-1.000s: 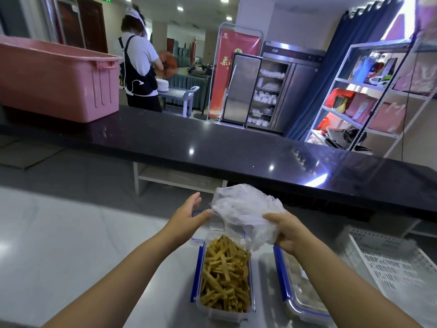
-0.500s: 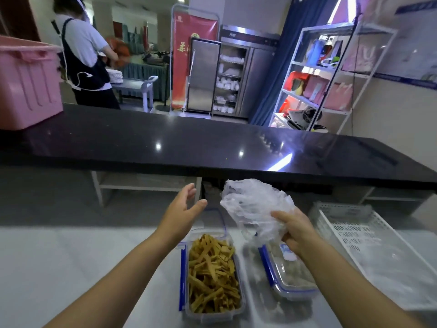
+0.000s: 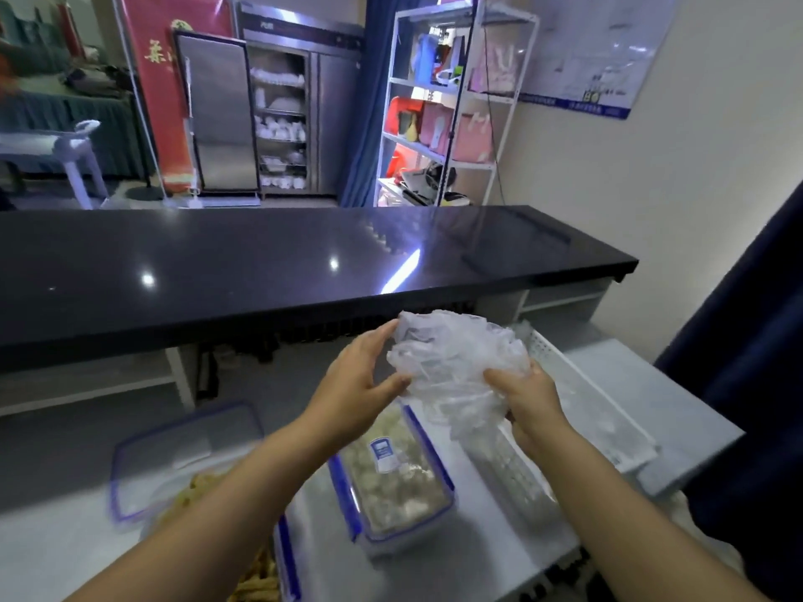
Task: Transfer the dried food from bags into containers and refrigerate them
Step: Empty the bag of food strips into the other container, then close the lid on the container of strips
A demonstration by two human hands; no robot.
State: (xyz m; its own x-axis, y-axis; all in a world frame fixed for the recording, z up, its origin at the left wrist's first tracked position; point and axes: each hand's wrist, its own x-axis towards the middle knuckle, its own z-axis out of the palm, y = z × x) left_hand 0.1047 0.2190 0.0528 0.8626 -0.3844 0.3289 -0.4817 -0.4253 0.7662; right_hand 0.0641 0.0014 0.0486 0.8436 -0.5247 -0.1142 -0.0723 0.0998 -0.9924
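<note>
I hold a crumpled clear plastic bag (image 3: 452, 362) above the white worktop. My right hand (image 3: 528, 404) grips its lower right part. My left hand (image 3: 356, 384) cups the bag's left side, with fingers and thumb around it. Below the bag sits a blue-rimmed lidded container (image 3: 395, 475) holding pale dried food. At the bottom edge, a second container (image 3: 260, 577) of yellow strips is mostly hidden by my left arm. A loose blue-rimmed lid (image 3: 174, 454) lies at the left.
A white perforated basket (image 3: 586, 397) stands at the right on the worktop (image 3: 486, 532). A raised black counter (image 3: 282, 262) runs across in front of me. Behind it are a steel fridge (image 3: 278, 115) with one door open and a metal shelf rack (image 3: 443, 102).
The view has swung right and down. My left hand has come from beside the strip container onto the bag. The bag has moved right, over the lidded container.
</note>
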